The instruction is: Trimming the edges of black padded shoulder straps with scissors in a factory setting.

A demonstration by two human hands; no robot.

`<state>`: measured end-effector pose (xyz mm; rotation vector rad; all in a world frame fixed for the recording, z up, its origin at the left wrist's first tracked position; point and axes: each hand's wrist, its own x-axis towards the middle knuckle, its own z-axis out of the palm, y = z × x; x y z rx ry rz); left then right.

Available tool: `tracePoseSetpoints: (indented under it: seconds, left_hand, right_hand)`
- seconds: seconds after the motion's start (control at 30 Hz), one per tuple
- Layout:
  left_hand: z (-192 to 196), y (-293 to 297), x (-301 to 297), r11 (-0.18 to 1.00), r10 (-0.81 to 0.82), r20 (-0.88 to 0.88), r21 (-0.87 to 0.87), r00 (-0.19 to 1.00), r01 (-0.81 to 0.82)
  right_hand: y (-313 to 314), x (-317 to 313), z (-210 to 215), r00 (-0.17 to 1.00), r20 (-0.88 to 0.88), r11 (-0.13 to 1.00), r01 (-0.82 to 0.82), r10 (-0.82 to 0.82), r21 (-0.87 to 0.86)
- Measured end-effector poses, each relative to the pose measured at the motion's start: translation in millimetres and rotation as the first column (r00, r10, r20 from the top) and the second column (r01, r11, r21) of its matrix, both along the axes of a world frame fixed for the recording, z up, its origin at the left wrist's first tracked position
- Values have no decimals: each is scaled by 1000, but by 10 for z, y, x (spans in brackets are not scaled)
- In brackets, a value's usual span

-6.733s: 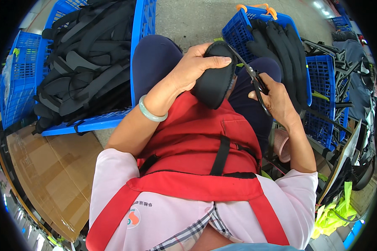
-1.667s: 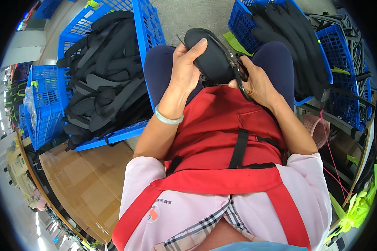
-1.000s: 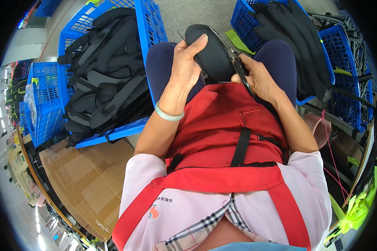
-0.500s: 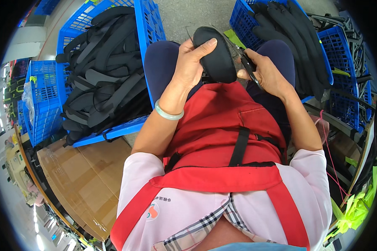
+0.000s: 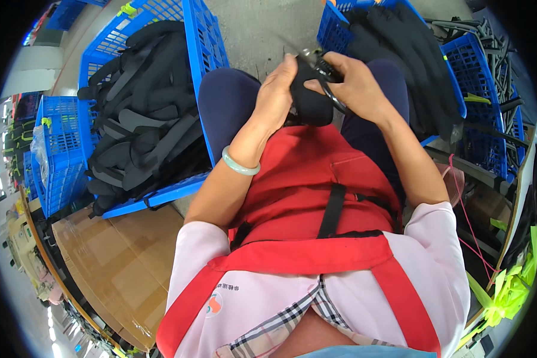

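My left hand (image 5: 274, 95) is closed on a black padded fabric piece (image 5: 314, 107), held above my lap between my knees. Its thumb presses on the upper end, and the top of the piece is partly hidden by my hands. In my right hand (image 5: 359, 88) is a pair of scissors (image 5: 328, 71) with black handles, the fingers wrapped round them. The blades point up and to the left, over the upper end of the piece, and are smeared by motion. A thin dark strand shows near the left thumb tip.
To the left stands a blue crate (image 5: 206, 36) full of black and grey padded strips, with a cardboard box (image 5: 119, 262) nearer me. On the right, another blue crate (image 5: 334, 33) holds long black padded pieces. Bright yellow-green strips (image 5: 510, 292) hang at the lower right. A red apron (image 5: 298, 191) covers my lap.
The scissors have moved left and up to the top of the padded piece. My left hand has turned, and the piece now shows less of its face.
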<state>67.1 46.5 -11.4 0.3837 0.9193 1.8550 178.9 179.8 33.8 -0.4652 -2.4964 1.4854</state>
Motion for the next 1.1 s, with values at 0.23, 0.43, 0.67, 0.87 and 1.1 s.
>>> tracePoseSetpoints:
  seconds: [0.23,0.43,0.67,0.87,1.1]
  left_hand:
    - [-120,-205,-245,974,119,-140,-178,983,-143]
    - [199,26,160,983,-139,-60,113,988,145]
    - [354,-152,-106,992,42,165,107,985,-60]
    - [206,-304,-379,937,318,-21,157,948,-311]
    - [134,-234,-223,969,235,-73,92,969,-228]
  right_hand:
    - [110,9,357,877,-295,923,382,-380,-54]
    - [-416,23,515,796,-239,704,297,-556,-646]
    - [-525,-24,173,964,-81,762,146,-252,-631]
    - [-397,79,77,964,16,794,227,-264,-564]
    - [-400,-172,46,972,-40,792,165,-232,-588]
